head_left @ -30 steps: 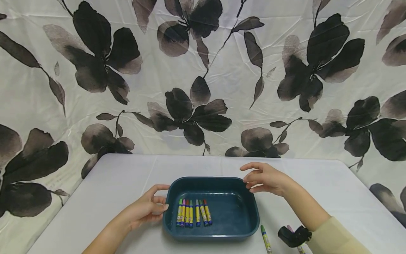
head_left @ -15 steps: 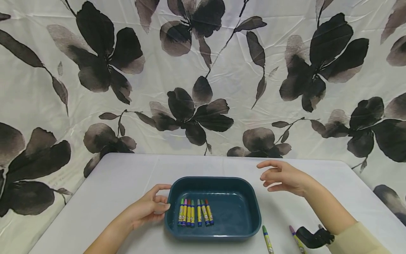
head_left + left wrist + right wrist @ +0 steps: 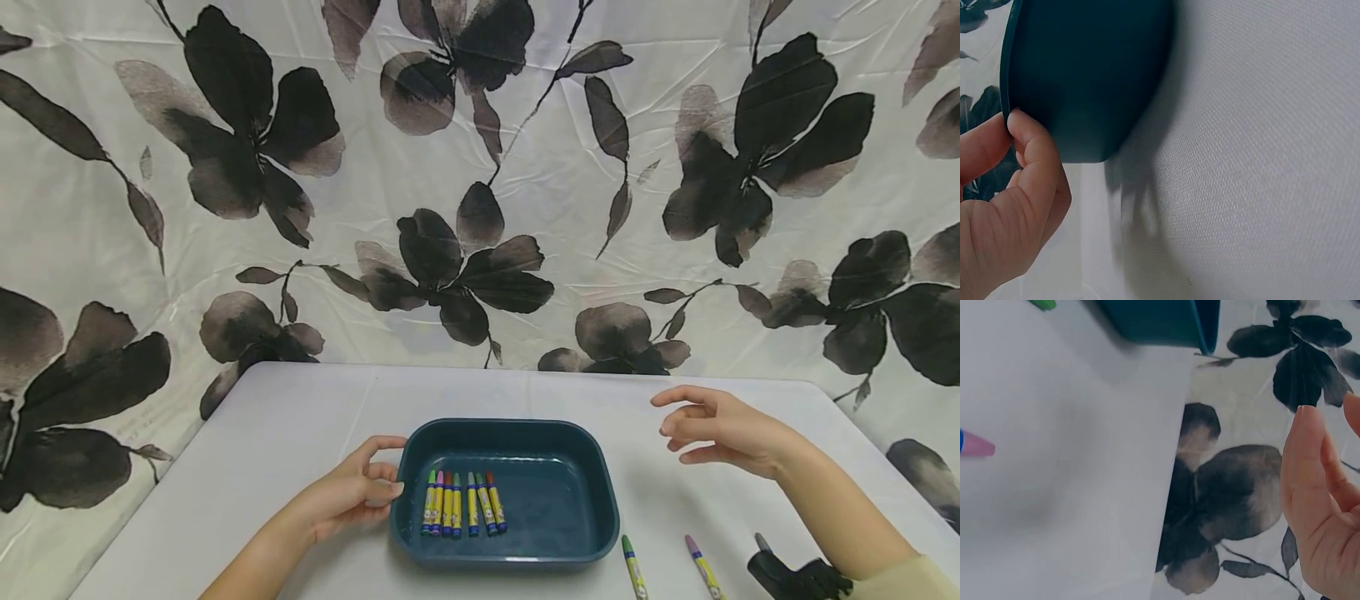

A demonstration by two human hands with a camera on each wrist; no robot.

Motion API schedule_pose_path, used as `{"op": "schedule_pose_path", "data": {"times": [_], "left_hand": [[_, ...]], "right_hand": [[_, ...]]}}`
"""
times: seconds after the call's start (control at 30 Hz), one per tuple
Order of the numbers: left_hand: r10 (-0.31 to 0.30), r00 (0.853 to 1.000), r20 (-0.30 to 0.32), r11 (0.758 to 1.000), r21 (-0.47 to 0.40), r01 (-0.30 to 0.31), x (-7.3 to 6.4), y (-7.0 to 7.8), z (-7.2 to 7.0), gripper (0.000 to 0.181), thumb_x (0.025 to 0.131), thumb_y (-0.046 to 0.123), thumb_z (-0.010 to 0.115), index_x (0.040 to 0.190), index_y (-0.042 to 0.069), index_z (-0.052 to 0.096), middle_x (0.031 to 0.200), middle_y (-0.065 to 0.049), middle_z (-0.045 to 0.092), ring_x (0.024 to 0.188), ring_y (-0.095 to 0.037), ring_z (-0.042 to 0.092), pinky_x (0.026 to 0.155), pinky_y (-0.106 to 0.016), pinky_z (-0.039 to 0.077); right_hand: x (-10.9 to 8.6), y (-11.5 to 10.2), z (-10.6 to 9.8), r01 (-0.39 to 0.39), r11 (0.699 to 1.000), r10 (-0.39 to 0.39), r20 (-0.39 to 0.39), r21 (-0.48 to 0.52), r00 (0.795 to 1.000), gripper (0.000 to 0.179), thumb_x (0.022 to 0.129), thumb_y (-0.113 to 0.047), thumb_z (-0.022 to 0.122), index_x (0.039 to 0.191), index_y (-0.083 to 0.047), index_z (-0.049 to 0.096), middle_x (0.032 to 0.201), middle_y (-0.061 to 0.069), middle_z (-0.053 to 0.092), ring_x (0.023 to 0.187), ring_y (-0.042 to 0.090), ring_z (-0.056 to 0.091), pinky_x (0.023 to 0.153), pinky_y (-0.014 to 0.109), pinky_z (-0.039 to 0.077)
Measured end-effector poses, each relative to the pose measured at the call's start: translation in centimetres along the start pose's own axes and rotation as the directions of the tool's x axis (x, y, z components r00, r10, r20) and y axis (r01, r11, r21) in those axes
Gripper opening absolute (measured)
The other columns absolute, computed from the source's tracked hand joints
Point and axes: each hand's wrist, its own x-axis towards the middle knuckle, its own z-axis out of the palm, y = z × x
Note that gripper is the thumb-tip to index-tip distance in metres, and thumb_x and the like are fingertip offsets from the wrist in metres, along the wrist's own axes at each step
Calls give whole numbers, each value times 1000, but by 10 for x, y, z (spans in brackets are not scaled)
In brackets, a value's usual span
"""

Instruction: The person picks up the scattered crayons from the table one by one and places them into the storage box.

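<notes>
A dark teal tray (image 3: 558, 500) stands on the white table, holding several yellow-and-blue wrapped crayons (image 3: 457, 505) in its left half. My left hand (image 3: 348, 487) pinches the tray's left rim, as the left wrist view also shows. Out to the right, my right hand (image 3: 723, 429) hovers apart from the tray, fingers loosely bent and holding nothing. Beneath the right arm lie a green crayon (image 3: 633, 567) and a pink-purple crayon (image 3: 703, 567). A grey-tipped crayon (image 3: 762, 542) is mostly hidden behind the black wrist camera.
The white table (image 3: 300, 417) ends at a far edge in front of a hanging floral cloth (image 3: 337, 167). A black wrist camera (image 3: 795, 577) sits on the right sleeve, low over the table.
My right hand has left the tray's right rim and moved right. The grey-tipped crayon has come into sight. My left hand stays at the left rim; the crayons in the tray lie unchanged.
</notes>
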Motion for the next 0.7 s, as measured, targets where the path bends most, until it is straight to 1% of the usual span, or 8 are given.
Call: {"op": "schedule_pose_path", "data": {"times": [0.1, 0.23, 0.47, 0.7], "left_hand": [[2, 1000, 5, 1000, -5, -2, 0, -1, 0, 68, 86, -1, 58, 141, 7, 19, 89, -4, 48, 71, -12, 51, 61, -22, 47], [0, 1000, 5, 1000, -10, 0, -1, -1, 0, 68, 86, -1, 58, 141, 7, 19, 89, -4, 48, 70, -12, 51, 60, -22, 47], [4, 1000, 1, 1000, -4, -4, -1, -2, 0, 68, 86, -1, 59, 141, 7, 19, 90, -4, 48, 70, -12, 51, 60, -22, 47], [-2, 1000, -8, 1000, 3, 2, -1, 0, 1, 68, 86, -2, 59, 142, 7, 20, 90, -5, 48, 70, -12, 52, 60, -22, 48]], "right_hand": [[-6, 2, -6, -4, 1000, 4, 10, -9, 1000, 28, 90, -11, 59, 116, -18, 52, 92, 2, 63, 86, 20, 59, 76, 36, 52], [-13, 5, -12, -13, 1000, 14, 14, -27, 1000, 26, 91, -11, 58, 114, -21, 52, 91, 2, 62, 86, 20, 59, 76, 37, 52], [-27, 15, -26, 6, 999, -5, 30, -43, 1000, 27, 93, -7, 53, 114, -25, 53, 92, 1, 61, 87, 20, 59, 75, 37, 52], [-38, 27, -37, -20, 999, 21, 22, -41, 1000, 30, 92, -6, 52, 112, -29, 53, 93, 0, 60, 89, 18, 59, 77, 38, 51]]}}
